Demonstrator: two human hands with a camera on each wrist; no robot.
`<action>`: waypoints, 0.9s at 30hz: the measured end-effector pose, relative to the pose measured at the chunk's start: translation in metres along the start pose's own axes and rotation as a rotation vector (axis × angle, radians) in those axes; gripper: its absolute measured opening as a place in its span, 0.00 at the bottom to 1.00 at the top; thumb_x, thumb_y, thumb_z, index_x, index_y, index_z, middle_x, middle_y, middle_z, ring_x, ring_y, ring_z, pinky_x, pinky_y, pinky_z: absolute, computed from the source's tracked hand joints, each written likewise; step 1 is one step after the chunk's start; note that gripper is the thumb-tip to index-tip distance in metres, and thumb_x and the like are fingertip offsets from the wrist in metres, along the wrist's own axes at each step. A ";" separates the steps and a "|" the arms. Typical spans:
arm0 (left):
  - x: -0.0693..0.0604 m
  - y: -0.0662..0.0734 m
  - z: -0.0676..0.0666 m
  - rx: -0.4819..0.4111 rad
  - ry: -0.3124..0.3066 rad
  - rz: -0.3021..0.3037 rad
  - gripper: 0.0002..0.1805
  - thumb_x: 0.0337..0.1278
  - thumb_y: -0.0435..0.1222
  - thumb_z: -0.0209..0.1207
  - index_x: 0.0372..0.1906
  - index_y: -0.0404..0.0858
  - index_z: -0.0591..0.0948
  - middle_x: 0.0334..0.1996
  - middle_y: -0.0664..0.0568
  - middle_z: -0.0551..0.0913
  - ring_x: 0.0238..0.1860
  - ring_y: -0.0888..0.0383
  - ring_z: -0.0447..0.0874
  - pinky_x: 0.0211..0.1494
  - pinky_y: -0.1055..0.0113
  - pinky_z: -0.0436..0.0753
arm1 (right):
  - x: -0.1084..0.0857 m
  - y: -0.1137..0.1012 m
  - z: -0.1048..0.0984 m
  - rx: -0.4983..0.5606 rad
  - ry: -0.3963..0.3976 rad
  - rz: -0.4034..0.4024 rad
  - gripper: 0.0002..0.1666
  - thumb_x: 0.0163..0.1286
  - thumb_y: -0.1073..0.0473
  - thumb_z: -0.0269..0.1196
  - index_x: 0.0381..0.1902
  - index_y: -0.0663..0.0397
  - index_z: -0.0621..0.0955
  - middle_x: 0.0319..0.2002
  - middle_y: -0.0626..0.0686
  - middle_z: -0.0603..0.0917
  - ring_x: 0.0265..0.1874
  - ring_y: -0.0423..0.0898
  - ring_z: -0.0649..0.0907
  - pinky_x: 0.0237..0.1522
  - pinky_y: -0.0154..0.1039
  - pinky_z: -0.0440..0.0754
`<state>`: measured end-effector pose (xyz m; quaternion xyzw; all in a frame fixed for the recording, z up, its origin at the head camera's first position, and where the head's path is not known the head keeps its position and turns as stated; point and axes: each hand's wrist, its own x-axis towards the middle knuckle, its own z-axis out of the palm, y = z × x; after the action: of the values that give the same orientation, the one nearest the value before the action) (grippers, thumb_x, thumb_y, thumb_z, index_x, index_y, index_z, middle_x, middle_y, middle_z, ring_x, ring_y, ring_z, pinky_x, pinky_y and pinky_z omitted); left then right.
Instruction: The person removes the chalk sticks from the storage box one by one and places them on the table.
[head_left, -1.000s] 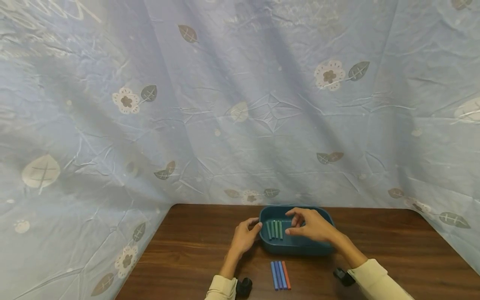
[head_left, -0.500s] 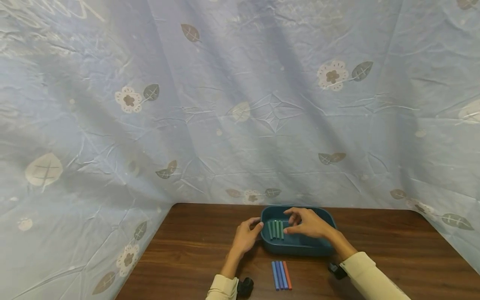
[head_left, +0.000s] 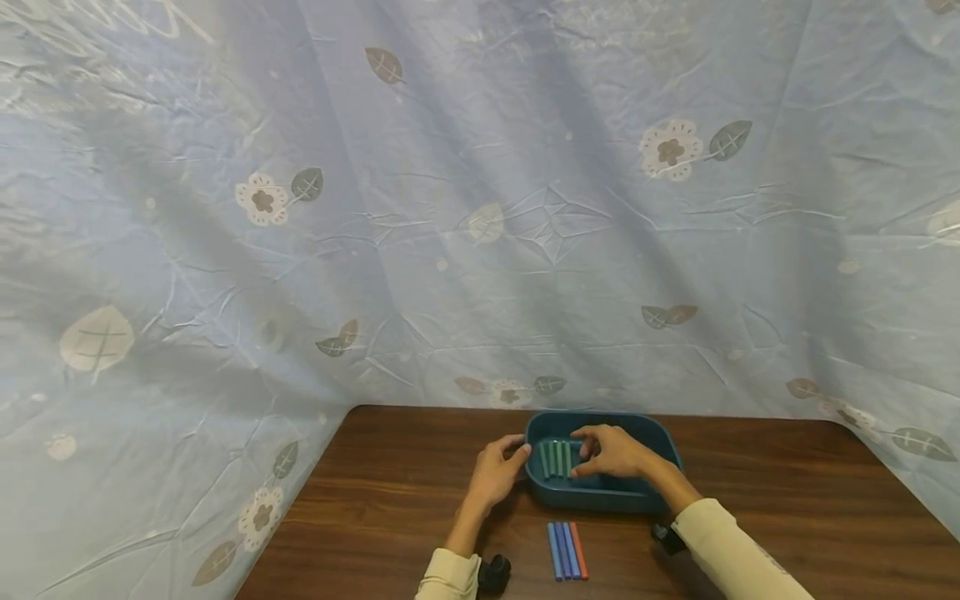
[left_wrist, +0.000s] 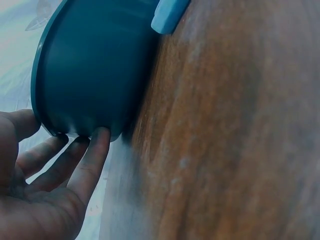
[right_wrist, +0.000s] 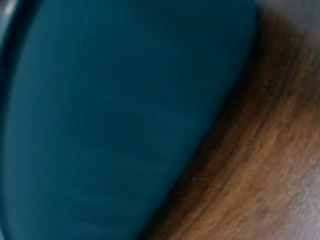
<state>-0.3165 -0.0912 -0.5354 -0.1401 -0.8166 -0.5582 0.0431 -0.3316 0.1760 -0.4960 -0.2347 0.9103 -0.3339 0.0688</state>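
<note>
A dark teal plastic basin (head_left: pixel 600 500) stands near the table's back edge. In its left part, several green sticks (head_left: pixel 555 460) lie side by side. My left hand (head_left: pixel 493 477) holds the basin's left end, its thumb at the rim; the left wrist view shows its fingertips against the outer wall. My right hand (head_left: pixel 618 454) reaches inside, thumb and forefinger apart beside the rightmost green stick; whether they touch it I cannot tell. In the right wrist view, the basin wall (right_wrist: pixel 110 125) hides the fingers. Several blue sticks (head_left: pixel 558 552) and one red stick (head_left: pixel 579 550) lie in front.
The brown wooden table (head_left: pixel 360 517) extends to both sides of the basin. A patterned pale blue cloth (head_left: pixel 480 208) hangs behind and at the sides. A blue stick's end (left_wrist: pixel 167 20) shows beside the basin in the left wrist view.
My right hand has moved slightly down and left within the basin, its thumb closer to the green sticks. The left hand stays at the rim. The whole view has shifted slightly.
</note>
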 end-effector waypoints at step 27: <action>0.000 -0.001 0.001 -0.122 -0.037 -0.025 0.22 0.79 0.42 0.62 0.66 0.31 0.83 0.58 0.34 0.87 0.52 0.46 0.93 0.48 0.60 0.95 | 0.016 0.021 0.016 -0.019 0.006 0.047 0.51 0.56 0.45 0.84 0.70 0.65 0.79 0.36 0.46 0.86 0.33 0.40 0.83 0.39 0.37 0.85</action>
<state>-0.3163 -0.0908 -0.5363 -0.1428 -0.7833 -0.6048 0.0125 -0.3496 0.1731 -0.5215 -0.2127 0.9190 -0.3242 0.0716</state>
